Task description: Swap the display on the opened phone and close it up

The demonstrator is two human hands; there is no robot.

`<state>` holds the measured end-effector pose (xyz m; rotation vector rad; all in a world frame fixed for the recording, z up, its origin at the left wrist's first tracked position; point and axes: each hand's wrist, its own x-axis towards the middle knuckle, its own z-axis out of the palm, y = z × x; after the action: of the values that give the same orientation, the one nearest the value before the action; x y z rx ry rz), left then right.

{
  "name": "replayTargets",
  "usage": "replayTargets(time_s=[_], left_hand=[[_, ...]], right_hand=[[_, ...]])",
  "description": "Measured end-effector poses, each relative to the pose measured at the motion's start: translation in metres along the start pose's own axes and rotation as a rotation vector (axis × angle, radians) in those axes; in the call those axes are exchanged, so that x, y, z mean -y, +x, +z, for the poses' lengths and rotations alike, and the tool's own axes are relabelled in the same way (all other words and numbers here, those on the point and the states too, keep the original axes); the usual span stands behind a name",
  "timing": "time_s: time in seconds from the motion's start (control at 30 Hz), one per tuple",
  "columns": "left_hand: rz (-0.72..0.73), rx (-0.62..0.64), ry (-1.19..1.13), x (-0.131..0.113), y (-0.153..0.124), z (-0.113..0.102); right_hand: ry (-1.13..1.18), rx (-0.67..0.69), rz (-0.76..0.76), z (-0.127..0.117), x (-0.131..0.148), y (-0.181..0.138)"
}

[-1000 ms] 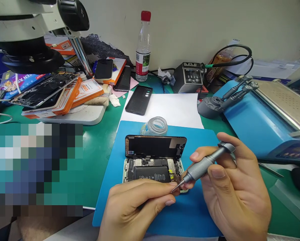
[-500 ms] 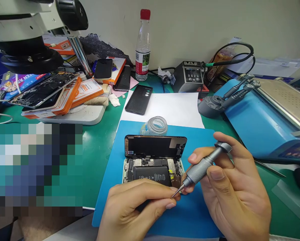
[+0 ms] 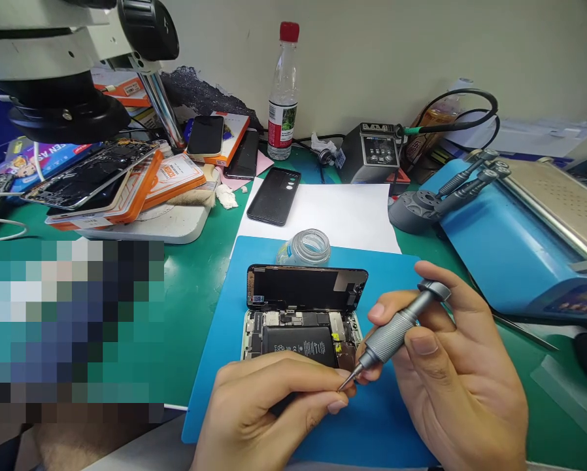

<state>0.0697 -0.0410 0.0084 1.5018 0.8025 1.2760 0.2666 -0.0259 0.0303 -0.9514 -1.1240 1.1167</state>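
My right hand [image 3: 463, 366] is closed around a grey knurled precision screwdriver [image 3: 389, 333], one finger resting by its end cap. The driver slants down to the left, its tip at the fingertips of my left hand [image 3: 274, 399]. Thumb and forefinger of that hand are pinched together at the tip; anything tiny between them is too small to make out. Just behind lies an opened smartphone [image 3: 301, 340] showing its battery and inner parts, its lower edge hidden by my left hand. Its screen [image 3: 306, 288] stands tilted up at the far side.
A blue mat [image 3: 215, 327] lies under the phone, with a glass jar [image 3: 310, 247] behind it. A black phone back cover [image 3: 274, 195] rests on white paper [image 3: 342, 203]. Microscope [image 3: 68, 98] and stacked boxes stand left; a screwdriver stand [image 3: 416, 209] and blue machine [image 3: 509, 235] stand right.
The whole view has shifted slightly. Both hands and the screwdriver keep nearly the same pose, the tip still at my left fingertips.
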Motion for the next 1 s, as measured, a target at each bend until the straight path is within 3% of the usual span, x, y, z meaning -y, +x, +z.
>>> replayTargets(time_s=[0.4, 0.7, 0.77, 0.87, 0.93, 1.0], left_hand=[[0.030, 0.075, -0.002, 0.004, -0.004, -0.005], [-0.010, 0.039, -0.065, 0.005, -0.004, -0.001], [-0.001, 0.051, -0.009, 0.004, -0.002, -0.003], [-0.001, 0.063, 0.022, 0.002, -0.003, -0.002], [-0.049, -0.019, -0.017, -0.002, -0.005, 0.002], [-0.111, -0.106, -0.058, -0.006, -0.008, 0.007]], right_hand=[[0.006, 0.023, 0.022, 0.000, 0.000, 0.000], [0.020, 0.020, -0.040, -0.006, -0.002, 0.006], [-0.069, -0.097, -0.139, -0.008, -0.003, 0.008], [-0.382, -0.286, -0.425, -0.010, -0.005, 0.008], [-0.571, -0.268, -0.533, -0.010, -0.008, 0.008], [-0.664, -0.189, -0.537, -0.011, -0.011, 0.008]])
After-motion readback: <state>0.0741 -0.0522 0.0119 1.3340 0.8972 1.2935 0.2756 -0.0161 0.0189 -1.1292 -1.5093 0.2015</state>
